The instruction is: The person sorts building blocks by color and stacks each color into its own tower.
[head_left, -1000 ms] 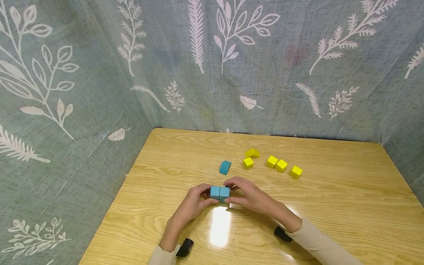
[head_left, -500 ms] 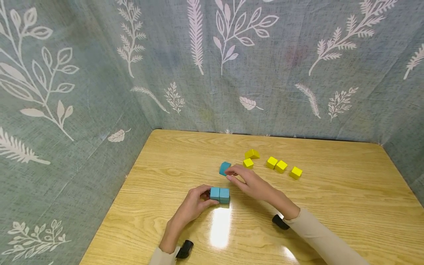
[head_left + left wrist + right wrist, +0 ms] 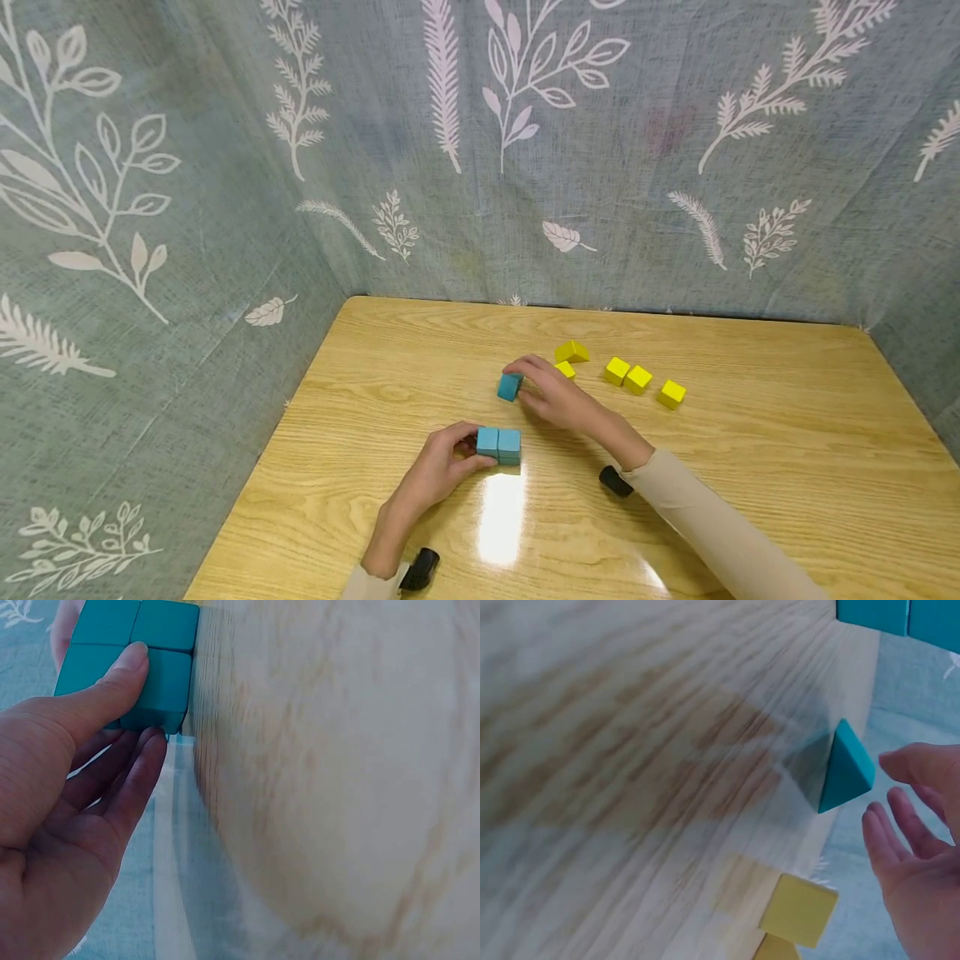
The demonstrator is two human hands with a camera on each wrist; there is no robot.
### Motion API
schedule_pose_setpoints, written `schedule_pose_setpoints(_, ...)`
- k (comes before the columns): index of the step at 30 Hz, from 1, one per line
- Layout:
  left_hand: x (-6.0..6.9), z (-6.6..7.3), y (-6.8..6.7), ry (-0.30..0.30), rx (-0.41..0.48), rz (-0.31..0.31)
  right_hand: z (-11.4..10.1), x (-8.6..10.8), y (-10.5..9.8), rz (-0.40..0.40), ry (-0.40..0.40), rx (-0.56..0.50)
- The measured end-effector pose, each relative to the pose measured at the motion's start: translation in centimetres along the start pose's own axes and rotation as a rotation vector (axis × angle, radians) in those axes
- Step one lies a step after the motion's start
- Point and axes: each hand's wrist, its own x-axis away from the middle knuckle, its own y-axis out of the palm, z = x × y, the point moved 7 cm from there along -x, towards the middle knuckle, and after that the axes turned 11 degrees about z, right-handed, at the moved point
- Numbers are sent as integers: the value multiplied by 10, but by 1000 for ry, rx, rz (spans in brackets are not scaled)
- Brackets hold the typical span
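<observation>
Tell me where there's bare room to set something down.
The wooden tabletop is bare from its left edge to the left hand, and right of the rightmost yellow cube. Crowded: around the teal triangular block, near the right hand and two yellow blocks.

Drew the right grip (image 3: 562, 400) away from the right end of the blue blocks (image 3: 498, 444), touched there a second ago. Took it forward over the surface (image 3: 375, 392) to the blue wedge (image 3: 508, 387), shifting fingertips (image 3: 513, 368) from its near corner half a second ago to its far corner. Covered part of a yellow cube (image 3: 566, 369). Swung the right sleeve (image 3: 712, 517) forward and left.
</observation>
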Motion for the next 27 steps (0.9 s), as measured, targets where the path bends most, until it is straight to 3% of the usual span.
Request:
schedule_pose_setpoints(5, 0, 0, 0, -10, -8, -1, 7, -2, 7, -54, 22, 25)
schedule_pose_setpoints(11, 0, 1, 0, 18, -18, 5, 12, -4, 12, -100, 13, 40)
schedule_pose_setpoints(21, 0, 1, 1, -25, 5, -4, 14, -1, 10, -101, 49, 14)
schedule_pose_setpoints(27, 0, 1, 0, -10, 4, -4, 17, 3, 9, -92, 49, -1)
